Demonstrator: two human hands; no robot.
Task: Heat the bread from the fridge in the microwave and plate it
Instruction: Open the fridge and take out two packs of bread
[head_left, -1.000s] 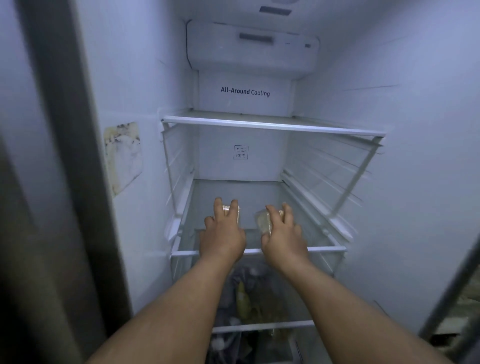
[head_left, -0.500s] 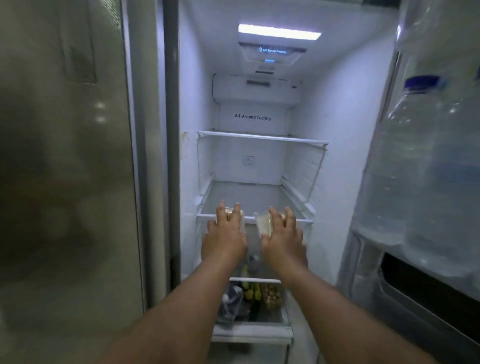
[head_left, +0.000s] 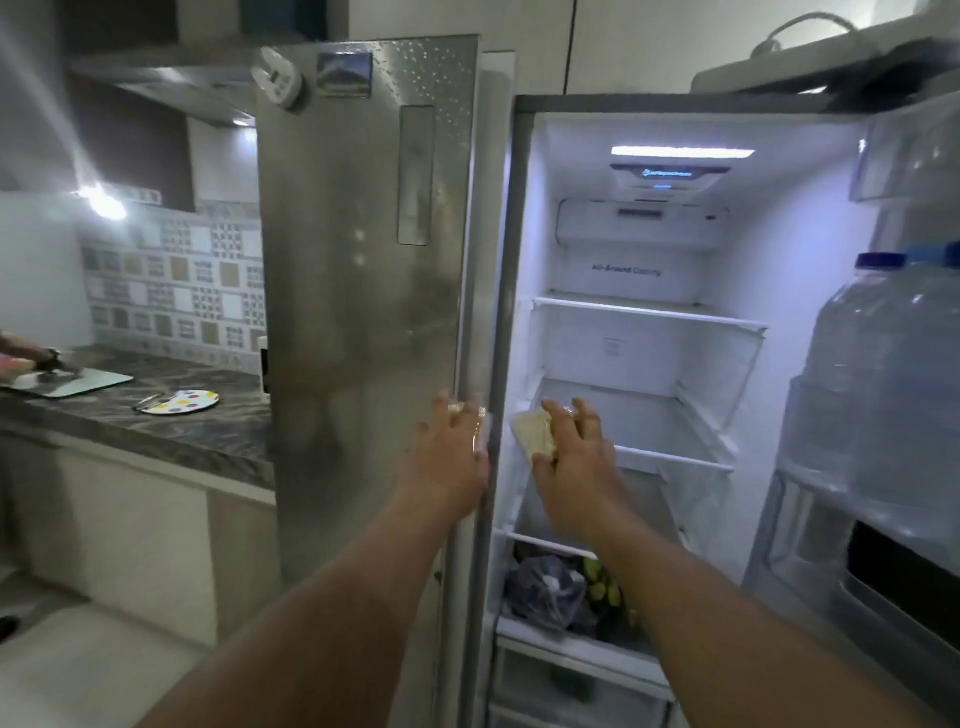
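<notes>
Both my hands are stretched out in front of the open fridge (head_left: 644, 358), each holding a slice of bread. My left hand (head_left: 453, 452) grips a pale slice (head_left: 475, 415) in clear wrap, mostly hidden behind the fingers, in front of the fridge's steel left door. My right hand (head_left: 570, 449) holds a second pale slice (head_left: 531, 436) at the fridge opening, level with the middle shelf. A spotted plate (head_left: 182, 401) lies on the dark counter at the left. No microwave is in view.
The shut steel left door (head_left: 363, 312) stands between me and the marble counter (head_left: 156, 415). The right door (head_left: 883, 415) hangs open, holding large water bottles. The bottom fridge drawer holds bags and vegetables. Another person's hand (head_left: 21, 353) works at a board on the far-left counter.
I have stepped back from the fridge and both hands have drawn the bread slices out of the middle shelf. The view has swung left, showing the counter and plate.
</notes>
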